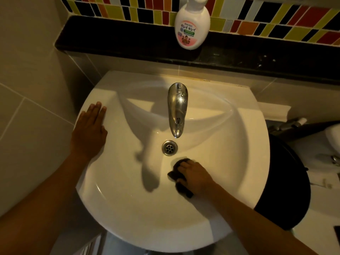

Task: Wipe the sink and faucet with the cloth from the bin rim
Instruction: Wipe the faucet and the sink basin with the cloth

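A round white sink point(244, 144) fills the middle of the view, with a chrome faucet point(177, 107) reaching over the bowl and a metal drain point(169, 147) below its spout. A dark cloth point(177, 174) lies against the bowl just right of and below the drain. My right hand point(195, 176) presses down on it, fingers curled over it. Flat on the sink's left rim rests my left hand point(90, 129), fingers together and holding nothing.
A white soap bottle point(191, 26) stands on the black ledge point(110, 39) behind the sink, under multicoloured tiles. A black bin point(287, 181) sits to the right of the sink, beside a white toilet point(331, 140). Beige tiled wall lies to the left.
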